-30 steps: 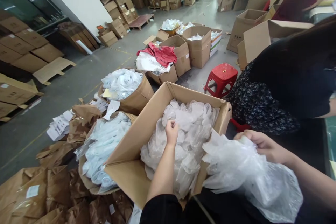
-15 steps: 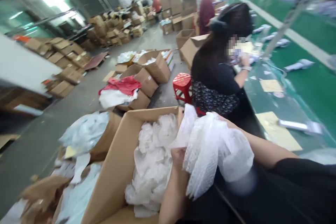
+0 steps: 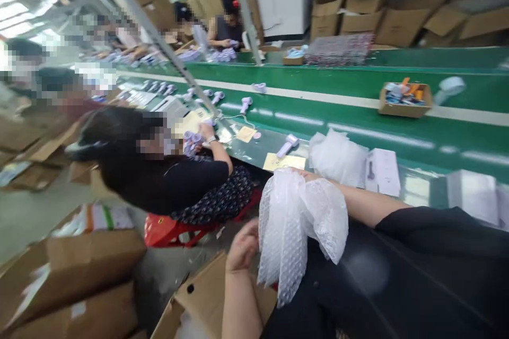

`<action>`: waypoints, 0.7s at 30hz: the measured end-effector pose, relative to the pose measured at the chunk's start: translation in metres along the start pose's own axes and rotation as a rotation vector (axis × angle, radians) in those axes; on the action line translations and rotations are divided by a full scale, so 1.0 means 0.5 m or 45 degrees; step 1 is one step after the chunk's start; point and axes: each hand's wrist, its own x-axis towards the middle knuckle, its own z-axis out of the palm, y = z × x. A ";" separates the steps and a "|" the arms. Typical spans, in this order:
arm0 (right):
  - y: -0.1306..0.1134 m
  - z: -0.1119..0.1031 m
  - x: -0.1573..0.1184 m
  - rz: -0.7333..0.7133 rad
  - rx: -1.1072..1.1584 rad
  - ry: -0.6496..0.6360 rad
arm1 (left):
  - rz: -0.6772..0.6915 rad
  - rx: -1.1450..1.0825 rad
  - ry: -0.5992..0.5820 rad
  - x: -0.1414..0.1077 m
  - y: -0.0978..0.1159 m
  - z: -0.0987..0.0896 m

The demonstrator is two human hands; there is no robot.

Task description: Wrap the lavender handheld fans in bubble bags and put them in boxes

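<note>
A bunch of white bubble wrap bags [image 3: 284, 233] hangs in front of my body, its upper end gathered in my right hand [image 3: 303, 174]. The fingers of that hand are mostly hidden behind the wrap. My left hand [image 3: 242, 248] is at the left edge of the bunch with its fingers curled. Its fingertips go behind the wrap, so I cannot tell what they hold, if anything. Below my left forearm stands an open cardboard box [image 3: 210, 288], with some white material inside.
To the left a co-worker [image 3: 186, 180] sits on a red stool [image 3: 170, 230], handling small purple fans. On the green bench lie a purple fan [image 3: 288, 144], a pile of white wrap [image 3: 338, 158], a white box [image 3: 382, 170] and a small carton [image 3: 404, 103]. Cartons [image 3: 79, 270] stand lower left.
My view has swung right, from the floor boxes towards the green bench. The bubble wrap bags have come along in my right hand. The white piece at my left hand no longer shows.
</note>
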 end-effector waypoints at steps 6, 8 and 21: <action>-0.066 -0.068 -0.117 -0.218 0.020 0.265 | -0.342 0.132 -0.490 0.122 -0.029 0.178; -0.096 -0.102 -0.168 -0.323 -0.120 0.401 | -0.375 0.303 -0.627 0.123 -0.073 0.260; -0.157 -0.316 -0.343 -0.584 -1.569 1.322 | -0.480 0.383 -0.721 0.205 -0.300 0.641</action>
